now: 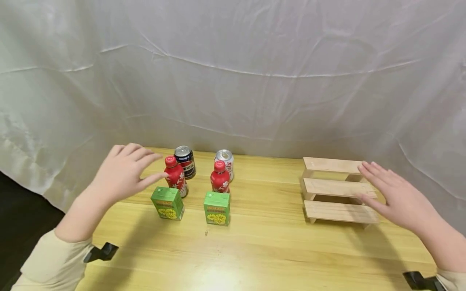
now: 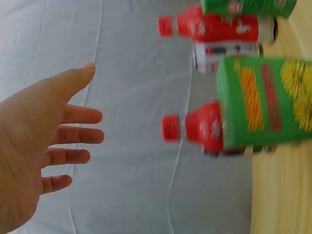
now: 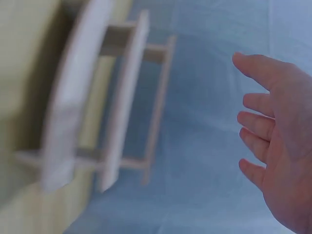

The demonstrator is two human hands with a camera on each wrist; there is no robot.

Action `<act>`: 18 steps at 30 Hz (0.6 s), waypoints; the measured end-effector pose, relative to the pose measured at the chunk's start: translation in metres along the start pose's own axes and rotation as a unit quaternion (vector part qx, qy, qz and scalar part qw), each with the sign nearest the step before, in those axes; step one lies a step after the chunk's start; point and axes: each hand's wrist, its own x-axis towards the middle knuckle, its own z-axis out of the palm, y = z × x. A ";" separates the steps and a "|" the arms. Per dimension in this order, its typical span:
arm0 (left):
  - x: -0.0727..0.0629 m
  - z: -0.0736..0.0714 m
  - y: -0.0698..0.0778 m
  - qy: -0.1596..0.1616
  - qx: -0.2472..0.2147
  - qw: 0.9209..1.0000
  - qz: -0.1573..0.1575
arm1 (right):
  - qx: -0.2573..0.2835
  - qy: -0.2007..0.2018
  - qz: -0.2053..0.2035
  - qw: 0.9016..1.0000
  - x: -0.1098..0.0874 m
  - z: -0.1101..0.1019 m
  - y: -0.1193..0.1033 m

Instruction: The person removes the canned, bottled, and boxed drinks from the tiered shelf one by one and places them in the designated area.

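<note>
My left hand (image 1: pixel 125 171) is raised beside the left group of drinks, fingers relaxed and holding nothing. Nearest to it stands a red bottle (image 1: pixel 176 174), its cap close to the thumb in the head view. A green drink carton (image 1: pixel 168 204) with yellow flowers stands before that bottle, and a dark can (image 1: pixel 185 161) behind it. My right hand (image 1: pixel 397 198), also holding nothing, hovers at the right side of a three-step wooden rack (image 1: pixel 338 186), its fingers extended. In the right wrist view, bare steps (image 3: pixel 122 107) of the rack show left of the hand.
A second row stands to the right of the first: a green carton (image 1: pixel 217 210), a red bottle (image 1: pixel 220 178) and a silver can (image 1: pixel 226 159). All rest on a wooden table (image 1: pixel 262 242). A pale grey cloth (image 1: pixel 255 81) hangs behind and at the sides.
</note>
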 end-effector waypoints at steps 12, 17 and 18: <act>0.012 0.004 -0.048 -0.019 -0.002 0.990 -0.137 | 0.022 0.011 0.002 1.000 0.082 -0.025 -0.048; 0.019 0.022 -0.056 -0.028 -0.013 0.987 -0.158 | 0.053 -0.011 0.052 0.997 0.111 -0.014 -0.071; 0.020 0.026 -0.057 -0.032 -0.015 0.986 -0.162 | 0.059 -0.011 0.061 0.996 0.116 -0.010 -0.075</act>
